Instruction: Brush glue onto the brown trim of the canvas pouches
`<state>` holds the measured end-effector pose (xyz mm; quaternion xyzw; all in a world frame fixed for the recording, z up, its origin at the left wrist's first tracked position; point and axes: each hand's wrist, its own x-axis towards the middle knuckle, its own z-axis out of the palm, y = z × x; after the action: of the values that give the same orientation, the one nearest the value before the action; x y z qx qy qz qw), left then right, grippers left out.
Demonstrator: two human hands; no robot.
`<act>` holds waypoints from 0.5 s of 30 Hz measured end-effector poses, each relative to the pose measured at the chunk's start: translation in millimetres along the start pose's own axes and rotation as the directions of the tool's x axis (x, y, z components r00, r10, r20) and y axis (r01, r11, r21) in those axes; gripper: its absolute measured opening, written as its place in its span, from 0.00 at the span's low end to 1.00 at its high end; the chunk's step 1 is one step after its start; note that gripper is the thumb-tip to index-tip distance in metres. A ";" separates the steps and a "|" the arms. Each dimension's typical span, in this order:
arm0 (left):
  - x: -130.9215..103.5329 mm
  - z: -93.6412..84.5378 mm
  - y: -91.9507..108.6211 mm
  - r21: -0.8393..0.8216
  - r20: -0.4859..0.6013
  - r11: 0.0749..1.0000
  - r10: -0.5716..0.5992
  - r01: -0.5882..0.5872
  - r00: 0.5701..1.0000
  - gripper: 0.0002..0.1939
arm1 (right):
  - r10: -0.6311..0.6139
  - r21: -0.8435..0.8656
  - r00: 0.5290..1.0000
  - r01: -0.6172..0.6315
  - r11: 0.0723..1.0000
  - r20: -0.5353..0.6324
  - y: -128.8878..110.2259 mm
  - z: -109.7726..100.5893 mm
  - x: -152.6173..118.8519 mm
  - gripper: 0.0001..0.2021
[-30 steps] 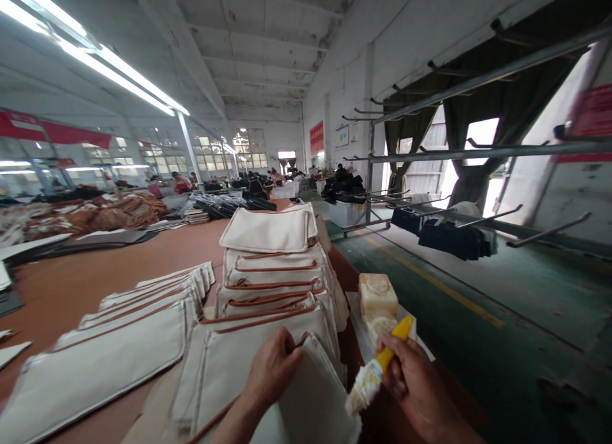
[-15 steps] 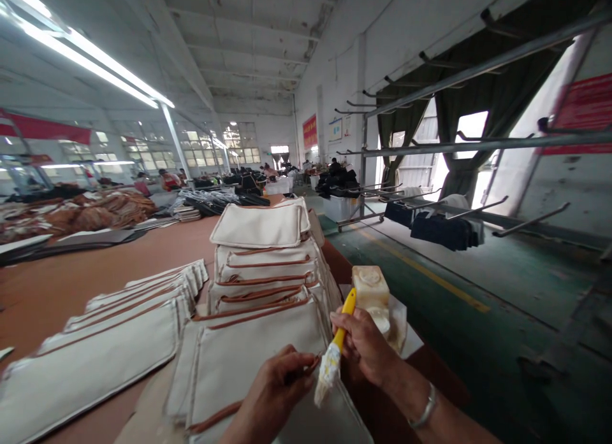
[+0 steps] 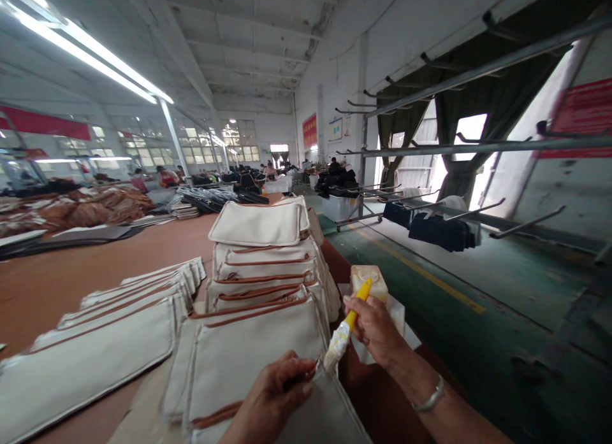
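My right hand (image 3: 375, 326) grips a yellow-handled brush (image 3: 351, 320), its bristles coated in white and pointing down. The bristle tip touches the upper edge of a cream panel (image 3: 325, 409) trimmed in brown. My left hand (image 3: 282, 390) pinches a small brown end at that same edge, just left of the bristles. Beyond both hands, overlapping cream pieces with brown edging (image 3: 262, 332) lie in a row, with one cream pouch (image 3: 258, 224) on top at the far end. A yellowed plastic container (image 3: 368, 281) stands behind my right hand.
More cream pieces (image 3: 105, 342) overlap on the brown table (image 3: 143, 250) at left. Brown and dark material is piled farther back. A metal rack (image 3: 459, 148) with prongs and dark hanging items stands at right. People sit in the background.
My right hand has moved slightly right, and the brush's bristles have come up onto the panel's edge beside my left fingertips. My left hand keeps its pinch. The view has shifted slightly.
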<state>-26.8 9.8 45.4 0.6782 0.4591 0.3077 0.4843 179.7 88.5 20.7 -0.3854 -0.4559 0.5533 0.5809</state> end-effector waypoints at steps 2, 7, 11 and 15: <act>0.8 0.8 -1.9 -0.008 0.007 1.000 0.010 -0.010 1.000 0.11 | -0.024 -0.024 1.000 0.024 0.999 -0.010 -0.8 4.1 -8.1 0.19; -1.1 -0.8 -9.5 -0.059 0.068 0.998 -0.010 0.014 0.998 0.12 | -0.183 -0.150 0.978 0.166 0.975 -0.106 -7.1 6.9 -13.0 0.19; -3.0 -3.0 -12.2 -0.153 0.072 0.986 -0.062 0.072 0.995 0.16 | -0.223 -0.189 0.962 0.193 0.963 -0.156 -18.8 -3.4 -7.8 0.20; -2.5 -2.1 -12.8 -0.236 0.079 0.964 -0.107 0.123 0.991 0.18 | -0.272 -0.270 0.961 0.248 0.930 -0.055 -21.0 1.0 -17.6 0.20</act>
<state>-33.8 9.7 34.2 0.5966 0.4408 0.3101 0.5947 185.3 69.0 39.2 -0.4193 -0.5445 0.3886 0.6138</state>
